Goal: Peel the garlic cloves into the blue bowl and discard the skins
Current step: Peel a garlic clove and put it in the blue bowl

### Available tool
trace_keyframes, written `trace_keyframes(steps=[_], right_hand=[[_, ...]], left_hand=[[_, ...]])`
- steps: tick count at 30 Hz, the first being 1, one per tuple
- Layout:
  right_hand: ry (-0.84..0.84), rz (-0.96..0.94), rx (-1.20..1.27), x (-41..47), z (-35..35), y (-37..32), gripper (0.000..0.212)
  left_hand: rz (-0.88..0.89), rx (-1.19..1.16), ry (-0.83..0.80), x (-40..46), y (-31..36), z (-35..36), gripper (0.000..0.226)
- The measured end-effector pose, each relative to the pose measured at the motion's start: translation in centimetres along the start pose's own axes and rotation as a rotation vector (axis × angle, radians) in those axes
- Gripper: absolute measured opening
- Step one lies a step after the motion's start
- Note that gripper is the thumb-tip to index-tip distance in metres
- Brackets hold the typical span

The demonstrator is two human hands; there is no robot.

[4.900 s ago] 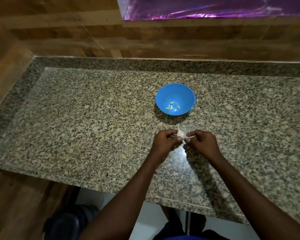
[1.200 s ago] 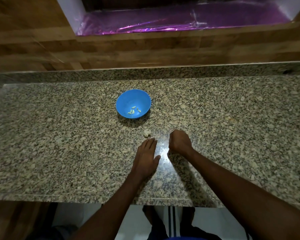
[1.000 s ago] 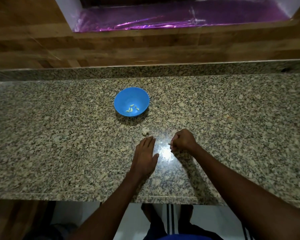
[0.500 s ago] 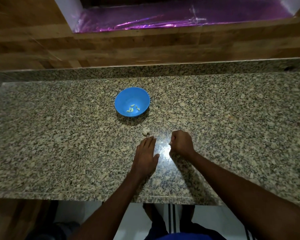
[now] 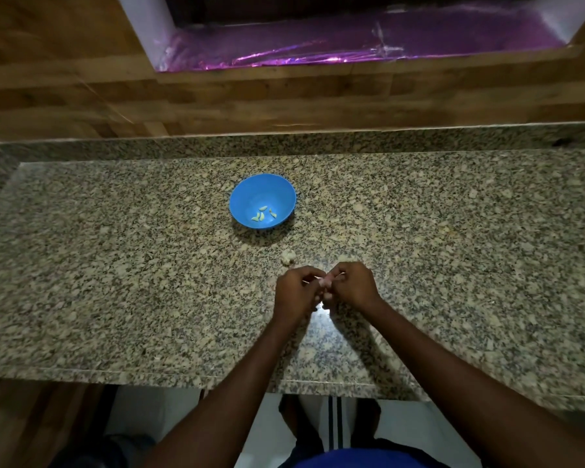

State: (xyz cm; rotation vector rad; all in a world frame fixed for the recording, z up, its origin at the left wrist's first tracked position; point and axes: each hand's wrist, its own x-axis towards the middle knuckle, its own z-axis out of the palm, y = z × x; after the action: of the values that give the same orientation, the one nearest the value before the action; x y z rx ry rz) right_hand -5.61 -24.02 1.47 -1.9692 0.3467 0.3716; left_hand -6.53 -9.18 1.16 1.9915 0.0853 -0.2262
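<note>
The blue bowl [image 5: 262, 201] stands on the granite counter [image 5: 115, 265] with several peeled cloves [image 5: 263, 214] in its bottom. A pale garlic bulb piece [image 5: 288, 258] lies on the counter between the bowl and my hands. My left hand [image 5: 296, 293] and my right hand [image 5: 352, 285] meet just in front of it, fingers curled, and pinch one small garlic clove [image 5: 325, 282] between their fingertips. Most of the clove is hidden by my fingers.
The counter's front edge [image 5: 183, 374] runs below my forearms. A raised granite lip and a wooden wall [image 5: 284, 96] close the back, with a purple foil-lined opening [image 5: 352, 45] above.
My left hand has lifted off the counter, where it lay flat, and curled in to join the right hand. Both now pinch a clove between them.
</note>
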Motion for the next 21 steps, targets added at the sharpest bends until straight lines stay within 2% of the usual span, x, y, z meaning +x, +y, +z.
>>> trace_keyframes(steps=[5,9,14,16,18,21], right_hand=[[0.036,0.084,0.222,-0.7,-0.8,0.5,0.009],[0.061,0.021,0.162,-1.2,-1.9,-0.3,0.014],[0.024,-0.121,-0.058,-1.1,-2.9,-1.3,0.009],[0.000,-0.179,-0.141,-0.8,-3.3,-1.5,0.017],[-0.027,-0.169,-0.127,-0.5,-3.8,-1.5,0.026],[-0.120,-0.139,-0.032,-0.4,-4.7,-1.5,0.016]], left_hand=[[-0.141,-0.084,0.010,0.8,0.8,0.0,0.004],[-0.244,-0.216,-0.086,1.0,1.9,-0.1,0.008],[-0.191,-0.269,-0.100,1.4,3.1,-0.4,0.007],[-0.195,-0.335,-0.119,1.5,3.6,-0.6,0.011],[-0.211,-0.387,-0.132,1.4,4.0,-0.9,0.014],[-0.198,-0.404,-0.165,1.4,4.0,-1.1,0.016]])
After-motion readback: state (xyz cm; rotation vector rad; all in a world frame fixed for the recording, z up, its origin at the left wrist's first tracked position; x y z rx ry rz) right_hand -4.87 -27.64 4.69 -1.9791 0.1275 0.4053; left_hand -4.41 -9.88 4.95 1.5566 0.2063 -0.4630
